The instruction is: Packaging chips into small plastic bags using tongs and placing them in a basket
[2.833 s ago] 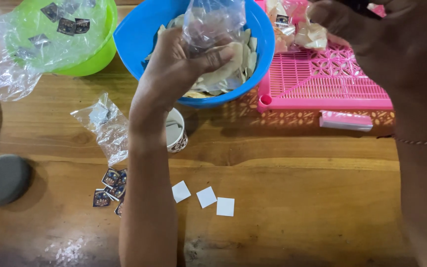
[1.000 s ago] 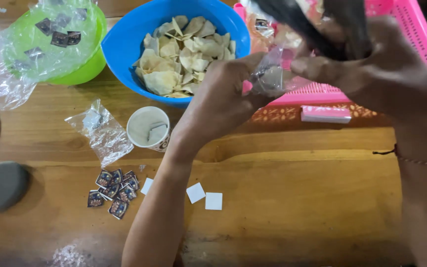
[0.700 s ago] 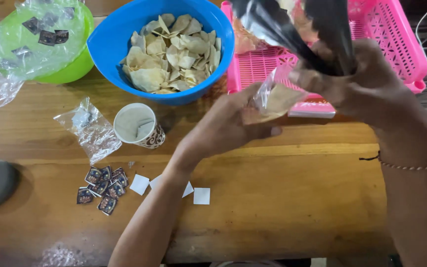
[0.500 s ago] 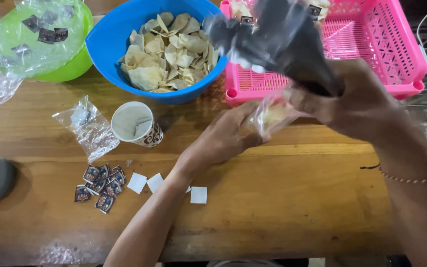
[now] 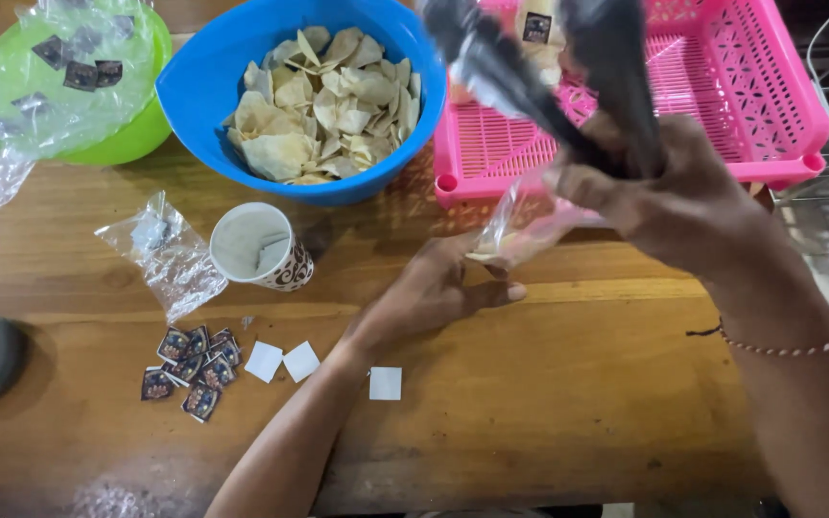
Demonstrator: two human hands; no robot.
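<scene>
Up above the bench [image 5: 549,384], the right hand [image 5: 674,197] is closed around the twisted neck of a small clear plastic bag of chips [image 5: 530,230], with dark blurred strips rising from its grip. Just below it, the left hand [image 5: 443,288] is cupped loosely under the bag, fingertips touching its bottom. Beyond the left hand sits a blue bowl [image 5: 194,86] full of pale chips [image 5: 323,96]; a pink plastic basket [image 5: 760,96] lies behind the right hand. Left of the left hand stand a paper cup [image 5: 259,247], a crumpled plastic bag [image 5: 170,254], small printed labels [image 5: 189,369] and white paper squares [image 5: 285,362]. Farther left is a green bowl [image 5: 127,134].
</scene>
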